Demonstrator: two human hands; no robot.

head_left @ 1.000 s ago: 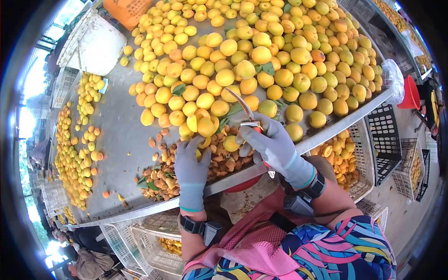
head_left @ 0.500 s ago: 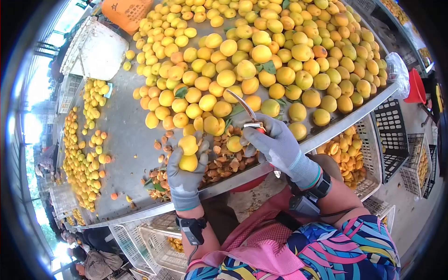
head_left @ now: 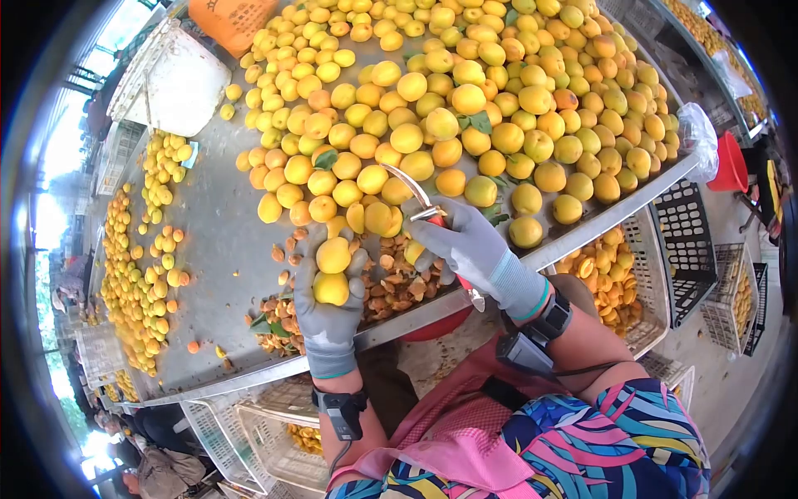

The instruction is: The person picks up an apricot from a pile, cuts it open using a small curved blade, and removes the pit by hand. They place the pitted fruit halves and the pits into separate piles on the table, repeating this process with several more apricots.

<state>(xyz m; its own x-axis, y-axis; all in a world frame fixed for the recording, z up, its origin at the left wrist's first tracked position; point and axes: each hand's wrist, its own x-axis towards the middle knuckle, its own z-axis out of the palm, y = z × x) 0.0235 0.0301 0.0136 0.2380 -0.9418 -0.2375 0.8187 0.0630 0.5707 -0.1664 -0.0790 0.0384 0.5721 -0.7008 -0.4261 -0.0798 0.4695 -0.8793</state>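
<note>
Two yellow apricots (head_left: 332, 256) rest one above the other in my gloved left hand (head_left: 326, 326), palm up with the fingers curled round them. My right hand (head_left: 472, 245), in a grey glove too, is closed on the red handle of a knife (head_left: 406, 181). Its curved blade points up and left over the fruit, and the handle's end shows below my fist. Beneath and between both hands lies a heap of brown apricot pits (head_left: 397, 291). Just beyond is a large pile of whole apricots (head_left: 363, 143), with a few green leaves among them.
The metal table (head_left: 218, 249) has a raised front edge close to my body. More apricots (head_left: 137, 283) lie along its left side, near a white bucket (head_left: 184, 83). A crate of cut apricots (head_left: 603, 279) stands below on the right, beside a black crate (head_left: 687, 241).
My right hand and the knife have moved a little left, toward my left hand, and more of the red handle shows. My left hand still holds the two apricots.
</note>
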